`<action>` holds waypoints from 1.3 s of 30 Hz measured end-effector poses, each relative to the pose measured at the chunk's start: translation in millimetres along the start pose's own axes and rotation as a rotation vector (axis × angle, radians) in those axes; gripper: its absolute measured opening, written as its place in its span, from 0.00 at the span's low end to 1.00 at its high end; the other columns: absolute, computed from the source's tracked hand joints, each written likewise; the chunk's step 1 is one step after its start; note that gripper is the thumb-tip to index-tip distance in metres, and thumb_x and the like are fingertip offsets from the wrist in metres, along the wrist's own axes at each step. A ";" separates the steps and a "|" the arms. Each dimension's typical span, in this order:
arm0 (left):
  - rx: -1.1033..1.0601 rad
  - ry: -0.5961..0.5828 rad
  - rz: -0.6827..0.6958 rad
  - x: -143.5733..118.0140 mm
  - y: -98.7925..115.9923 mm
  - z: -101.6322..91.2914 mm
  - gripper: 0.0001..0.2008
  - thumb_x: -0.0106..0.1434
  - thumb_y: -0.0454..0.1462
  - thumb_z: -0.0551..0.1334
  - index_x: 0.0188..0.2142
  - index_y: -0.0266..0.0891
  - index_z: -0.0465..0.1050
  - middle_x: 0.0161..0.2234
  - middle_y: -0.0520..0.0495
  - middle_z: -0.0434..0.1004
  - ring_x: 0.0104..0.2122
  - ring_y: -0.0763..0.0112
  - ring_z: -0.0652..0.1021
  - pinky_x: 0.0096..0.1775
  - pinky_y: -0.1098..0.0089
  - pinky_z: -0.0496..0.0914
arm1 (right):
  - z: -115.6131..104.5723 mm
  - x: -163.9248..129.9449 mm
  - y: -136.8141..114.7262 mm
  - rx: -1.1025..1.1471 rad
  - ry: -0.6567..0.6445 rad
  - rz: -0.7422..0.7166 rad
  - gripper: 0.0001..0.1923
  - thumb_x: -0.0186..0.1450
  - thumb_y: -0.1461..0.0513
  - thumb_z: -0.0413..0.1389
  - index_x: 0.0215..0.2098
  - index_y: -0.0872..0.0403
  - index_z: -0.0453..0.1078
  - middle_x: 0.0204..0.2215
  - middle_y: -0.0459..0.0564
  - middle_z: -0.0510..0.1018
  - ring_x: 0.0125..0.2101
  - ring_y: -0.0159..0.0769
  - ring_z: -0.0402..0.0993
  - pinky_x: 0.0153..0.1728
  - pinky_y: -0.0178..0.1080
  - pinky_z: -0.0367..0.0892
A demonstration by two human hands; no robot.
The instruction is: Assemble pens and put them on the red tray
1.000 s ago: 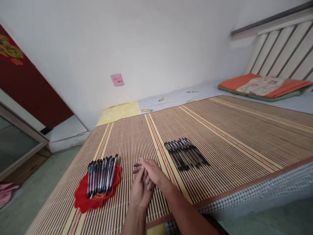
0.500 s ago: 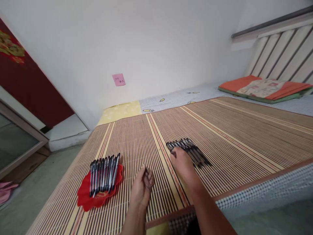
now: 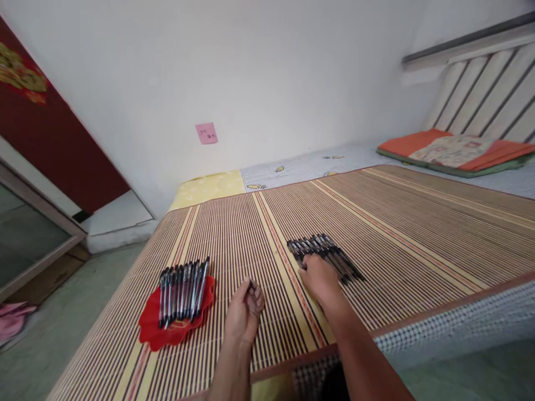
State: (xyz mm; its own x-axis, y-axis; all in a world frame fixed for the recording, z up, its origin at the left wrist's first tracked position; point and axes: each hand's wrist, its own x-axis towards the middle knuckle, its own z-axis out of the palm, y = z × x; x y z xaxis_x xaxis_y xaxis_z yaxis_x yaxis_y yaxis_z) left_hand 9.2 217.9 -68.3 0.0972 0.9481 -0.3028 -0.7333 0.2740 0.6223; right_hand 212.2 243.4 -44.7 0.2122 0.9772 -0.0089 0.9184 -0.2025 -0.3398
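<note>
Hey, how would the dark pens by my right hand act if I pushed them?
The dark pens are slim and straight, so each is probably stiff and light. They lie side by side, so pushing one would likely nudge its neighbours. Their narrow, round-looking barrels may roll on the striped mat.

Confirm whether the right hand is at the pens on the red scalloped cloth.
No: the right hand is at the other row of pens, which lies directly on the striped mat.

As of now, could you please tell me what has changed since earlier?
The right hand has parted from the left hand and moved rightward to the row of pens; whether its grip closed on one is hidden. The other pens on the red cloth stayed put.
</note>
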 end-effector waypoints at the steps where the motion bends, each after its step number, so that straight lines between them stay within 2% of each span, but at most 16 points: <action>1: 0.000 0.001 -0.002 -0.2 0.1 0.0 0.16 0.57 0.40 0.71 0.26 0.38 0.65 0.23 0.54 0.64 0.21 0.78 0.66 0.22 0.76 0.59 | 0.5 -0.5 -0.8 -0.005 0.005 -0.010 0.08 0.65 0.64 0.56 0.39 0.57 0.77 0.39 0.61 0.82 0.41 0.45 0.80 0.38 0.38 0.65; 11: 0.028 0.016 0.019 0.4 0.4 1.9 0.17 0.54 0.41 0.73 0.26 0.37 0.65 0.23 0.55 0.66 0.20 0.79 0.66 0.22 0.77 0.60 | 7.0 -5.8 -23.3 0.051 -0.051 -0.053 0.08 0.67 0.63 0.55 0.39 0.56 0.77 0.39 0.59 0.83 0.41 0.44 0.81 0.34 0.37 0.63; 16: 0.206 0.083 0.183 -1.5 -1.6 6.1 0.19 0.50 0.44 0.75 0.27 0.38 0.67 0.21 0.55 0.68 0.20 0.78 0.67 0.21 0.77 0.59 | 20.2 -10.0 -37.3 0.119 -0.049 -0.107 0.08 0.63 0.66 0.56 0.39 0.55 0.76 0.39 0.58 0.83 0.41 0.41 0.80 0.36 0.36 0.63; 20: 0.369 0.123 0.341 -0.8 -3.1 6.4 0.19 0.53 0.47 0.73 0.26 0.39 0.66 0.19 0.57 0.66 0.18 0.79 0.64 0.21 0.77 0.58 | 27.9 -14.2 -51.0 0.165 -0.070 -0.144 0.06 0.64 0.64 0.57 0.39 0.55 0.75 0.37 0.56 0.83 0.40 0.41 0.80 0.36 0.36 0.62; 22: 0.395 0.142 0.373 0.3 -3.3 4.8 0.19 0.54 0.48 0.72 0.26 0.39 0.67 0.19 0.57 0.66 0.18 0.79 0.64 0.20 0.77 0.58 | 27.7 -15.1 -54.1 0.206 -0.063 -0.165 0.07 0.64 0.61 0.58 0.39 0.54 0.75 0.38 0.56 0.83 0.40 0.41 0.80 0.35 0.36 0.62; 25: 0.403 0.156 0.388 1.6 -2.8 1.7 0.19 0.55 0.49 0.71 0.26 0.39 0.67 0.20 0.57 0.67 0.18 0.79 0.64 0.20 0.77 0.58 | 20.8 -12.3 -46.5 0.243 -0.043 -0.149 0.07 0.66 0.60 0.57 0.38 0.54 0.76 0.38 0.56 0.83 0.40 0.41 0.80 0.35 0.36 0.61; 29: 0.416 0.173 0.369 1.3 -1.5 -0.3 0.18 0.56 0.48 0.71 0.27 0.39 0.68 0.20 0.56 0.68 0.18 0.79 0.65 0.21 0.77 0.59 | 6.4 -2.7 -15.9 0.183 0.017 -0.035 0.09 0.67 0.65 0.54 0.37 0.55 0.77 0.38 0.56 0.83 0.38 0.40 0.80 0.33 0.36 0.60; 32: 0.426 0.166 0.353 0.5 -0.7 0.0 0.17 0.56 0.48 0.71 0.28 0.39 0.68 0.21 0.55 0.69 0.18 0.79 0.66 0.21 0.76 0.60 | 1.1 2.8 3.7 0.109 0.053 0.006 0.09 0.67 0.65 0.54 0.37 0.54 0.77 0.39 0.55 0.83 0.40 0.40 0.80 0.34 0.35 0.60; 35: 0.411 0.169 0.349 0.4 -0.2 0.5 0.18 0.56 0.48 0.71 0.27 0.39 0.68 0.20 0.56 0.68 0.18 0.79 0.65 0.21 0.77 0.59 | 1.4 5.1 9.2 0.061 0.033 0.034 0.09 0.66 0.64 0.55 0.39 0.55 0.78 0.40 0.56 0.83 0.40 0.41 0.80 0.34 0.35 0.62; 39: 0.394 0.175 0.327 1.3 0.0 -0.2 0.18 0.55 0.49 0.71 0.27 0.38 0.68 0.21 0.56 0.68 0.18 0.79 0.66 0.20 0.77 0.59 | 1.2 4.5 4.2 0.033 0.019 0.053 0.10 0.67 0.65 0.55 0.42 0.56 0.78 0.40 0.60 0.83 0.41 0.44 0.81 0.35 0.36 0.63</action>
State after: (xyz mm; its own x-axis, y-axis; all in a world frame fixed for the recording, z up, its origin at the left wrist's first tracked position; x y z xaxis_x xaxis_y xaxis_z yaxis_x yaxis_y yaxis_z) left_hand 9.2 219.2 -68.8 -0.2317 0.9623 -0.1424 -0.3955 0.0406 0.9176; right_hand 216.6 247.0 -47.3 0.2671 0.9636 -0.0096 0.8942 -0.2515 -0.3704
